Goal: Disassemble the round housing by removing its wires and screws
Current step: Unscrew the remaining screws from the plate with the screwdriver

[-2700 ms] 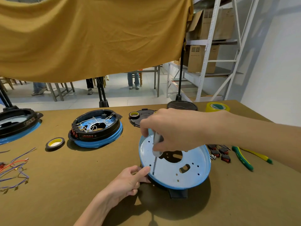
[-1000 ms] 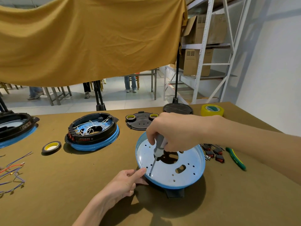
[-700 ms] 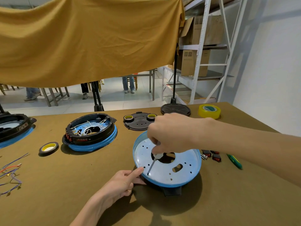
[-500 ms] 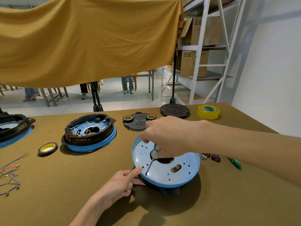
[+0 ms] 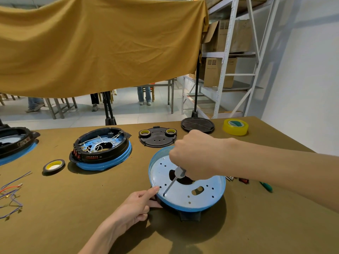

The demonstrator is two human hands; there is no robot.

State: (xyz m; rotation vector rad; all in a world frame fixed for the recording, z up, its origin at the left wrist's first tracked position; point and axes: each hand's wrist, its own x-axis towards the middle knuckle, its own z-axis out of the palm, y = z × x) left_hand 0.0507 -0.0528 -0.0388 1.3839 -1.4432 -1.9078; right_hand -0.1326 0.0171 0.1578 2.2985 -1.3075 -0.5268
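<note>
Brown table beneath ochre cloth, white wall.

Table with housings, tape, wires

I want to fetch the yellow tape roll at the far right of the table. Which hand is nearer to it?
Right. The right hand grips the screwdriver just below the yellow tape roll; the left hand is farther down-left.
</note>
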